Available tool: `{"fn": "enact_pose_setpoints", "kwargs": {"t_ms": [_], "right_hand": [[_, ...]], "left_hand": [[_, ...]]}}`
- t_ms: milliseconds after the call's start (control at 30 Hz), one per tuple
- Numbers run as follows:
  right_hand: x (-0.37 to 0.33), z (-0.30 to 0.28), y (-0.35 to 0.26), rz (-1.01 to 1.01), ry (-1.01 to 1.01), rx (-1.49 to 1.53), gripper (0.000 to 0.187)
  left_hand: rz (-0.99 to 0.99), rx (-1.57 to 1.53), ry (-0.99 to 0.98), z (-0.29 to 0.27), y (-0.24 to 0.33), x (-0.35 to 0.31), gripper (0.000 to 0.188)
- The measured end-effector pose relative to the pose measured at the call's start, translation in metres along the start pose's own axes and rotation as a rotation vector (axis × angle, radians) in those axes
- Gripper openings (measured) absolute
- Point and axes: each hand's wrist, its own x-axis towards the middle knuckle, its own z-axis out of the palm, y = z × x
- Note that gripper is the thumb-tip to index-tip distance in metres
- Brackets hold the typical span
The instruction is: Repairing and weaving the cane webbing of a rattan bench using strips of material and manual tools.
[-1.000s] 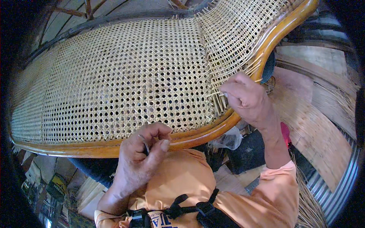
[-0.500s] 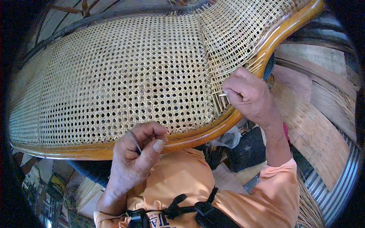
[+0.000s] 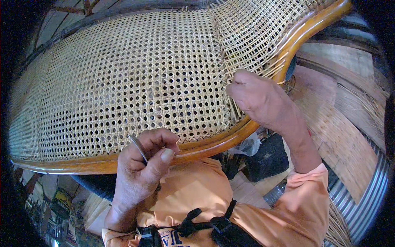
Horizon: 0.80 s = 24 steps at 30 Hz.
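Note:
A large panel of woven cane (image 3: 135, 78) with many small holes stretches across a curved, varnished wooden frame (image 3: 230, 140). At the near edge, my left hand (image 3: 142, 173) is curled against the frame, with a thin metal rod-like tool (image 3: 138, 149) held across its fingers; the tool's lower end is hidden in the palm. My right hand (image 3: 263, 101) is closed over the weave where the flat panel meets the upward-curving section. Loose cane ends (image 3: 279, 68) stick out beside it over the frame. Its fingertips are turned away, so what they grip cannot be seen.
Wooden boards (image 3: 337, 136) and a corrugated metal sheet (image 3: 374, 189) lie at the right, with bundled cane strands (image 3: 337, 228) at lower right. A dark bag (image 3: 267, 158) and clear plastic (image 3: 247, 146) sit below the frame.
My right hand has shifted left and slightly up, turning so its back hides the fingertips and the short pale strip end seen before. My left hand stays nearly in place with the tool.

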Motion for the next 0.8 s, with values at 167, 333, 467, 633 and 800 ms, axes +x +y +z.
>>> {"fn": "enact_pose_setpoints", "kwargs": {"t_ms": [167, 333, 467, 633, 800], "right_hand": [[-0.002, 0.008, 0.008, -0.067, 0.018, -0.008, 0.016], [-0.026, -0.034, 0.005, 0.327, 0.544, 0.169, 0.013], [-0.062, -0.034, 0.032, 0.492, 0.517, 0.213, 0.015], [-0.071, -0.022, 0.036, 0.421, 0.427, 0.165, 0.013], [-0.074, -0.014, 0.037, 0.527, 0.495, 0.300, 0.014]], "left_hand": [[-0.017, 0.247, -0.059, 0.003, 0.012, 0.015, 0.021], [0.227, 0.722, -0.175, 0.033, 0.049, 0.064, 0.023], [0.515, 0.948, -0.283, 0.057, 0.042, 0.107, 0.027], [0.272, 0.836, -0.366, 0.060, 0.032, 0.124, 0.029], [0.241, 0.713, -0.320, 0.050, 0.024, 0.124, 0.030]]}}
